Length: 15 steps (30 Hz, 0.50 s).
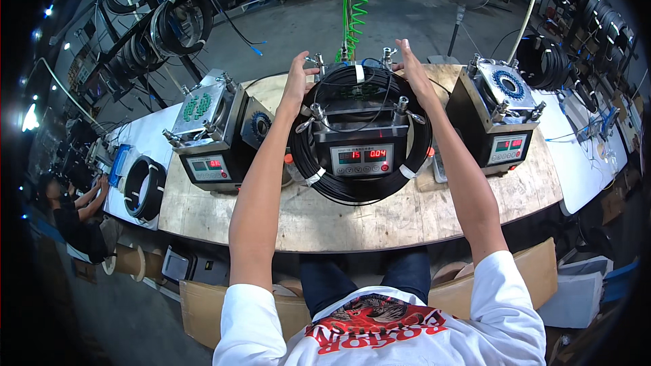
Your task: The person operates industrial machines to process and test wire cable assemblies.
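Observation:
A large coil of black cable [417,137], bound with white tape, hangs around the middle black box machine [361,156] on the wooden bench. My left hand [298,80] grips the coil's upper left edge. At the coil's upper right edge my right hand [410,68] rests with fingers stretched out. The machine's top carries a metal clamp plate with bolts, and its front panel shows red digits.
Two similar machines stand to the left [210,137] and right [500,116]. A green spiral hose [352,0] hangs behind the middle one. Another black coil [144,187] lies on the white table at left, where a seated person [74,220] works. Cardboard boxes sit under the bench.

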Motion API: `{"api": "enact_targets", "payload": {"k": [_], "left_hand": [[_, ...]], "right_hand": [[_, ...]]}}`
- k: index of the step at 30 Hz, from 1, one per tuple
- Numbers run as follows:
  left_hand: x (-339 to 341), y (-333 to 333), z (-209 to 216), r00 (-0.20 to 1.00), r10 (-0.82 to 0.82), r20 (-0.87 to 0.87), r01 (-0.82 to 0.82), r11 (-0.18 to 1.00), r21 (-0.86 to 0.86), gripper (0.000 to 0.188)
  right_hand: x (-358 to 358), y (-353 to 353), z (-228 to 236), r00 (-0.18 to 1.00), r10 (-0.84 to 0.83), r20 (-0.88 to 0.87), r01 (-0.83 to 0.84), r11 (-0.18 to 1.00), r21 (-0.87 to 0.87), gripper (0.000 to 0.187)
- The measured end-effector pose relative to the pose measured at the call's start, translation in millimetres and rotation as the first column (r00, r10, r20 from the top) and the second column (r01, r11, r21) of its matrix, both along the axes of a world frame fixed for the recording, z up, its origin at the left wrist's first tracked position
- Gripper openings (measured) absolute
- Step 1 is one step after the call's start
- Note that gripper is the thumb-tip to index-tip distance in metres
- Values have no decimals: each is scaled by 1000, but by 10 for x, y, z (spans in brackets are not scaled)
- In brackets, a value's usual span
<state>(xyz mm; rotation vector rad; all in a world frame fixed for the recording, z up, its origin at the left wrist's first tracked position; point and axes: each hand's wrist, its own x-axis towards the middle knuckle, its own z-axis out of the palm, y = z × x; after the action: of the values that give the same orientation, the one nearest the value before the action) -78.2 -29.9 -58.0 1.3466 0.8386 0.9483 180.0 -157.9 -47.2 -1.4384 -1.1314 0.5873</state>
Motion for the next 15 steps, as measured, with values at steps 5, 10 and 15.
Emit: {"api": "enact_targets", "payload": {"k": [5,10,15], "left_hand": [[-32,63,-16,991,29,-134,-10,990,139,62],[30,78,-112,993,51,-106,-23,969,245,59],[-61,-134,40,978,63,-197,1,950,312,66]], "right_hand": [[104,223,-80,997,71,-24,-72,997,-33,86],[182,459,-195,998,32,52,-36,995,92,76],[10,372,-163,1000,-4,-11,6,991,132,77]]}}
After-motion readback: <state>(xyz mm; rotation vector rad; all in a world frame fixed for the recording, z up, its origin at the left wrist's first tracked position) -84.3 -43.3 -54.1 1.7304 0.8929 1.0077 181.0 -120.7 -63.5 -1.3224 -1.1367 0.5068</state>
